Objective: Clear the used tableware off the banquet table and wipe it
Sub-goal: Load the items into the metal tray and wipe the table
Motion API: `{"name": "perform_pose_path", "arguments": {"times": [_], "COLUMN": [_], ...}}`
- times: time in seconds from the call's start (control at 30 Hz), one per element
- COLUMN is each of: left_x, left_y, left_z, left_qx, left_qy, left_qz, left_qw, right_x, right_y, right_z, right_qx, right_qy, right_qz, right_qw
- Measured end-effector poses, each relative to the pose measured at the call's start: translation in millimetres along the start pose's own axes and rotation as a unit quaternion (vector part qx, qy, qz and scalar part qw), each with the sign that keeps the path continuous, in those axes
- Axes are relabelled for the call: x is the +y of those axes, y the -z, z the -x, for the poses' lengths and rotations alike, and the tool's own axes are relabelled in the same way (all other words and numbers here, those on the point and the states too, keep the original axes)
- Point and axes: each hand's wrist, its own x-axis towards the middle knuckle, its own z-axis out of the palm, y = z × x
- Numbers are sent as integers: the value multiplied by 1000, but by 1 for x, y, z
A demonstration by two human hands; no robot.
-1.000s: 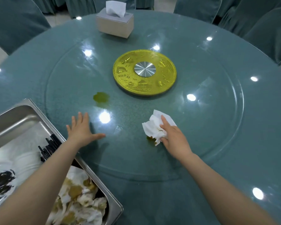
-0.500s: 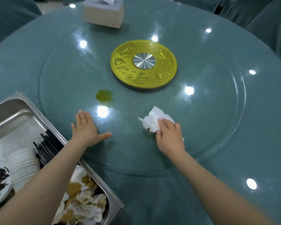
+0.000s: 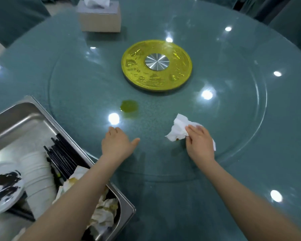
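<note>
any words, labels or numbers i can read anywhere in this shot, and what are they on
None can be read.
Gold disc: embossed relief patterns, too blurred to tell whether any are characters.
Plate in the steel tray: black brush-like marks, a pattern, not legible text.
Tissue box: plain sides, no label visible.

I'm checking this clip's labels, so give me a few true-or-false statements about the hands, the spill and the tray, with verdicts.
1. The right hand presses a crumpled white tissue on the glass turntable. True.
2. The left hand grips chopsticks. False: it lies flat and empty on the glass.
3. The green spill is under the tissue. False: it lies uncovered, apart from it.
4. Black chopsticks lie in the metal tray. True.
</note>
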Motion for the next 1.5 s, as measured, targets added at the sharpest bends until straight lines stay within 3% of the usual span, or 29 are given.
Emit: {"name": "perform_pose_path", "arguments": {"times": [0.1, 0.23, 0.3, 0.43, 0.63, 0.8, 1.1, 1.5], "left_x": [6, -6, -18, -53, -65, -47, -41, -59], "left_y": [5, 13, 18, 28, 26, 24, 25, 22], "left_z": [6, -9, -24, -56, -70, -63, -54, -65], "left_qx": [2, 46, 47, -21, -106, -128, -128, -114], "left_qy": [-70, -147, -135, -50, -25, -25, -21, -33], "left_qz": [-58, -42, -29, -37, -38, -53, -65, -42], "left_qw": [996, 987, 989, 998, 993, 990, 989, 992], "right_x": [4, 4, 3, -3, -48, -51, -108, -50], "right_y": [2, 8, 7, 4, -11, -18, -42, -14], "right_z": [-8, -25, -37, -64, -99, -103, -31, 22], "right_qx": [9, 32, 30, 28, -37, -34, -107, -96], "right_qy": [-77, -122, -120, -133, -59, -50, 165, 275], "right_qz": [-40, -85, -57, -37, -10, 30, -12, -116], "right_qw": [996, 988, 991, 990, 998, 998, 980, 950]}}
